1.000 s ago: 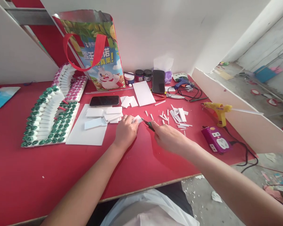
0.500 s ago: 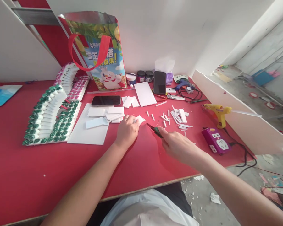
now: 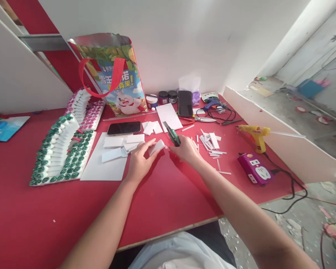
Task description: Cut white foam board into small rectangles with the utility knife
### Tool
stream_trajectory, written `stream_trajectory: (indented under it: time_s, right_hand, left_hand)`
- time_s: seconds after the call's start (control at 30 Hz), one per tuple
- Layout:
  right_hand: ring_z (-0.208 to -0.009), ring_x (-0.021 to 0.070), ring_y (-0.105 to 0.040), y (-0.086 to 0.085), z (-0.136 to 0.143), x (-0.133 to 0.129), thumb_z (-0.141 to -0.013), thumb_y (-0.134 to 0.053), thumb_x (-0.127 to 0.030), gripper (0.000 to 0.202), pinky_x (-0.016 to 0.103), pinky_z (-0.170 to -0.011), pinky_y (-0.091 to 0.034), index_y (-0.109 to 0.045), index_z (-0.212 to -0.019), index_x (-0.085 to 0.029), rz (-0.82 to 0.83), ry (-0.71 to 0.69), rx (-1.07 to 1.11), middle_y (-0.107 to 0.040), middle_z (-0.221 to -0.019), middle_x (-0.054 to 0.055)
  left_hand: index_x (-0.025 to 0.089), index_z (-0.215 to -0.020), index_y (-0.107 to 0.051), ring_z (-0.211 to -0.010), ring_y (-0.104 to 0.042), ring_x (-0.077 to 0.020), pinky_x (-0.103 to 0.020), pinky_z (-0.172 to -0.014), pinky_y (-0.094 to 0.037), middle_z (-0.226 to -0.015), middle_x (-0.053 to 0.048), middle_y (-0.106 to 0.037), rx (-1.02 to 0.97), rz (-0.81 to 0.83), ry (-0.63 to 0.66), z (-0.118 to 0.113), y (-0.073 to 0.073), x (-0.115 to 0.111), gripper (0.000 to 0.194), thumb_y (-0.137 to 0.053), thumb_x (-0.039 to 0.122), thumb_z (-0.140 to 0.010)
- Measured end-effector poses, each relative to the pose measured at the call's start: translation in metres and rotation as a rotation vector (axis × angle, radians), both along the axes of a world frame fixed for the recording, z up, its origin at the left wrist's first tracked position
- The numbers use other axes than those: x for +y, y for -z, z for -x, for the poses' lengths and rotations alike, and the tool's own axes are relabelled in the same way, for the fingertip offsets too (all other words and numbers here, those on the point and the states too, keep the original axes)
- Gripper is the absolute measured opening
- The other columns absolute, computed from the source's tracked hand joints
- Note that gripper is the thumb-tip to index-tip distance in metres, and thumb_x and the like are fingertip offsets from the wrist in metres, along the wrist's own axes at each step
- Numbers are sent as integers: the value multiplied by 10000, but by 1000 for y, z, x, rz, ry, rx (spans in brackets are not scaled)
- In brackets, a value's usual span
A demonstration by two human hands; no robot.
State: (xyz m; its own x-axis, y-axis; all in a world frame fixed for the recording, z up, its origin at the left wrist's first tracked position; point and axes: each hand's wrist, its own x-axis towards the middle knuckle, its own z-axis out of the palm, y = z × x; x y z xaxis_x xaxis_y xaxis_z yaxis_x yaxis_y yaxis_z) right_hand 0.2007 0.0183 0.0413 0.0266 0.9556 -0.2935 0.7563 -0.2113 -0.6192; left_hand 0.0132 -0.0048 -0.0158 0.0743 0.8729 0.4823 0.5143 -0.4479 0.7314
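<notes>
My left hand [image 3: 139, 160] rests on the red table [image 3: 162, 194] and pinches a small white foam piece [image 3: 156, 146] between thumb and fingers. My right hand [image 3: 187, 149] sits just right of it and grips a green utility knife [image 3: 171, 135], whose blade end points up and away toward the back. The two hands nearly touch over the foam piece. A stack of cut white foam rectangles [image 3: 123, 143] lies on a large white sheet [image 3: 103, 166] just left of my left hand. Thin white foam strips [image 3: 211, 144] are scattered to the right of my right hand.
A black phone [image 3: 124, 127], a printed tote bag [image 3: 115, 80], paint jars [image 3: 162, 97], a second phone [image 3: 184, 103], scissors [image 3: 201, 119] and a blue glue gun [image 3: 212, 103] line the back. A yellow glue gun [image 3: 254, 133] and purple power strip [image 3: 255, 170] sit right. A green-and-white capped model [image 3: 60, 149] stands left.
My right hand lifted the knife from lying against the foam piece and turned it upright, moving back toward the far side. My left hand tilted the foam piece up. The camera dipped slightly.
</notes>
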Motion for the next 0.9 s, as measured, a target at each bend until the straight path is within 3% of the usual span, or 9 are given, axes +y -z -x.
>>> stream_trajectory:
  time_s: [0.1,0.27,0.47,0.57,0.63,0.73,0.9]
  right_hand:
    - [-516,175,-592,5,8,6,-821,-633,-350,167,264,-485,-352,-538,-855,-218,-12,-33,-48,-624,-681,9]
    - [-860,258,-680,8,17,11,-873,-577,-288,125,282,-607,-399,-634,-941,-199,-89,-133,-230,-719,-923,100]
    - [-861,304,-677,8,6,13,-847,-558,-202,170,322,-636,-398,-679,-965,-178,-78,-169,-326,-726,-938,152]
    - [-830,306,-662,5,-16,14,-841,-562,-188,170,329,-632,-391,-662,-977,-169,-95,-84,-355,-714,-910,156]
    - [-784,280,-645,3,-32,17,-830,-583,-208,112,320,-629,-384,-640,-925,-190,-177,109,-352,-696,-827,114]
    - [-695,227,-606,3,-44,20,-818,-607,-296,80,299,-613,-383,-572,-830,-225,-279,318,-132,-651,-722,39]
    - [-613,179,-555,10,-35,18,-780,-635,-343,172,281,-593,-377,-494,-777,-243,-338,307,149,-592,-659,-22]
  left_hand:
    - [212,-1270,-632,-1056,-684,-215,-393,-982,-532,-1155,-83,-725,-170,130,23,2,-3,-2,390,-672,377,-918]
    - [205,-1324,-579,-1128,-664,-208,-372,-997,-530,-1175,-91,-707,-348,150,51,-1,-10,-3,434,-682,329,-921]
    - [237,-1403,-514,-1162,-639,-219,-407,-1024,-511,-1223,-98,-677,-213,22,42,1,-14,-5,502,-675,244,-927]
    - [255,-1427,-491,-1154,-627,-224,-418,-1011,-514,-1215,-94,-683,-9,-150,57,2,-17,-4,551,-680,181,-915]
    - [255,-1431,-482,-1128,-626,-227,-424,-995,-520,-1195,-94,-694,111,-263,65,1,-20,-4,570,-682,149,-908]
    - [234,-1420,-488,-1075,-641,-229,-427,-970,-530,-1156,-101,-706,212,-339,65,-2,-23,-3,549,-671,136,-912]
    - [218,-1370,-548,-1039,-664,-237,-411,-946,-538,-1126,-100,-713,260,-374,-34,8,-27,0,485,-674,156,-906]
